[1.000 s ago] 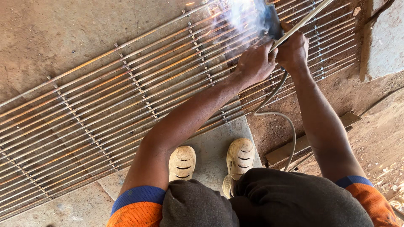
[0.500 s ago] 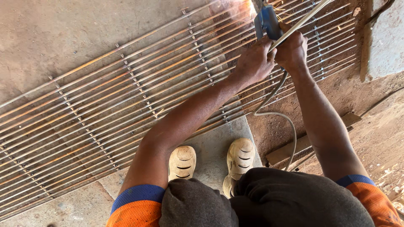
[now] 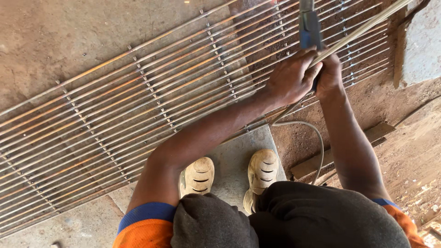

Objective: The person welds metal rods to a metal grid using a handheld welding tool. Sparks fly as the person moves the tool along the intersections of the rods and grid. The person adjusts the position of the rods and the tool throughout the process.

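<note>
The blue-handled welding holder (image 3: pixel 310 31) is at about one o'clock in my view, standing over the metal bar grille (image 3: pixel 138 115) near its far end. My left hand (image 3: pixel 290 79) is closed around the lower part of the holder, and my right hand (image 3: pixel 329 73) is closed just beside it, touching the left one; I judge it grips the same handle, but the fingers are partly hidden. A long thin rod (image 3: pixel 363 30) runs from the hands toward two o'clock. A grey cable (image 3: pixel 312 135) loops down from under the hands toward five o'clock.

About the progress, I can say only little. The grille lies flat on the concrete floor (image 3: pixel 55 41), and its long bars are already crossed by several rows of short joints, so much of the joining looks done. No spark or glow is visible at the tip, and I cannot tell which joints are left.

My two pale shoes (image 3: pixel 229 177) stand on a flat grey slab (image 3: pixel 234 151) at six o'clock, touching the near edge of the grille. I see no container here
</note>
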